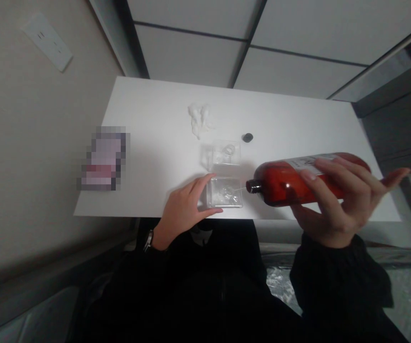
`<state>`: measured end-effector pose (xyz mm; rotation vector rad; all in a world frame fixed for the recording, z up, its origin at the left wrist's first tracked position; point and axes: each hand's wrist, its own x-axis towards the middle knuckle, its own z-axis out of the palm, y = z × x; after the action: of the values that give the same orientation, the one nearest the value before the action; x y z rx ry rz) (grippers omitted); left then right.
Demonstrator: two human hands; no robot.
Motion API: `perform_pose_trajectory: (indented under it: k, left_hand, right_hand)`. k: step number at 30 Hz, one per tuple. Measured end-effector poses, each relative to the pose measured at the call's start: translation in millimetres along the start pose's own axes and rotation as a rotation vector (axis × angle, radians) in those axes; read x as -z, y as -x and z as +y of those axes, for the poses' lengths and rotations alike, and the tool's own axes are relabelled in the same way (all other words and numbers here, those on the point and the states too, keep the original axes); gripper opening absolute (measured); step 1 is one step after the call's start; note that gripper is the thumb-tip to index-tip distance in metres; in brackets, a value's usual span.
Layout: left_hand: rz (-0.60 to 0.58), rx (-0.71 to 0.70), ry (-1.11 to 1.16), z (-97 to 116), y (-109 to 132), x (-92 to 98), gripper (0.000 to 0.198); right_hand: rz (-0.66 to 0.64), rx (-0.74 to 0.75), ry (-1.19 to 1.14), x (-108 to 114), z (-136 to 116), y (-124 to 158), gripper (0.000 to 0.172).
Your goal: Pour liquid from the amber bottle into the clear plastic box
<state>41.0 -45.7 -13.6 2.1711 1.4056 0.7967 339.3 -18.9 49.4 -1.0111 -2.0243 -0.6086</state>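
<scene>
My right hand (337, 200) is wrapped around a large amber bottle (284, 183) with a pale label. The bottle is tipped almost flat, its uncapped black neck pointing left. A thin stream of clear liquid runs from the mouth into a small clear box (224, 206) near the table's front edge. Thumb and forefinger of my left hand (186, 202) grip that box from its left side. Liquid and bubbles or ripples show inside it. Just behind stands a second clear box (239, 155) with a ring-shaped form in it, whose nature I cannot make out.
A black cap (248, 137) lies behind and right of the boxes. Some crumpled white, thin material (200, 119) rests farther back. On the left of the white table (148, 119) is a blurred-out rectangular object (103, 159). Panelled doors stand behind, a wall on the left.
</scene>
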Motion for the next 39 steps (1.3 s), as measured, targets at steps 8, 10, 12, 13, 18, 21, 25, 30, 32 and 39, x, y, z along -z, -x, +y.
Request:
perform_pose_trajectory:
  k: [8, 10, 12, 13, 18, 21, 25, 30, 32, 39]
  left_hand:
    - [0.013, 0.064, 0.004, 2.4, 2.2, 2.1, 0.074]
    - [0.021, 0.077, -0.026, 0.5, 6.9, 7.0, 0.074]
    - [0.032, 0.090, -0.073, -3.9, 12.2, 14.8, 0.074]
    - [0.038, 0.100, -0.095, -6.8, 14.4, 19.5, 0.073]
    - [0.050, 0.170, -0.167, -22.6, 13.6, 43.9, 0.068]
    - [0.043, 0.213, -0.171, -31.4, 2.4, 52.6, 0.070]
    - [0.026, 0.246, -0.106, -45.1, -20.5, 54.3, 0.074]
    - [0.018, 0.223, -0.023, -60.9, -43.9, 48.6, 0.078]
    - [0.022, 0.204, -0.001, -65.0, -47.2, 46.3, 0.079]
    - [0.041, 0.165, -0.009, -69.5, -45.3, 44.6, 0.077]
  right_hand:
    - [-0.069, -0.162, -0.096, -6.4, -18.4, 8.2, 0.073]
    - [-0.081, -0.223, -0.119, -7.8, -15.4, 14.8, 0.071]
    - [-0.098, -0.289, -0.135, -9.0, -11.1, 22.4, 0.072]
    - [-0.102, -0.318, -0.147, -9.3, -8.9, 26.0, 0.074]
    - [-0.101, -0.377, -0.230, -8.8, -0.3, 35.4, 0.078]
    - [-0.102, -0.367, -0.235, -9.9, 6.2, 33.5, 0.078]
    - [-0.149, -0.344, -0.227, -18.9, 18.0, 23.3, 0.076]
    - [-0.199, -0.261, -0.164, -38.2, 31.0, 3.8, 0.070]
    - [-0.227, -0.217, -0.133, -45.2, 34.0, -4.1, 0.066]
    - [-0.298, -0.061, -0.060, -59.0, 36.0, -25.7, 0.065]
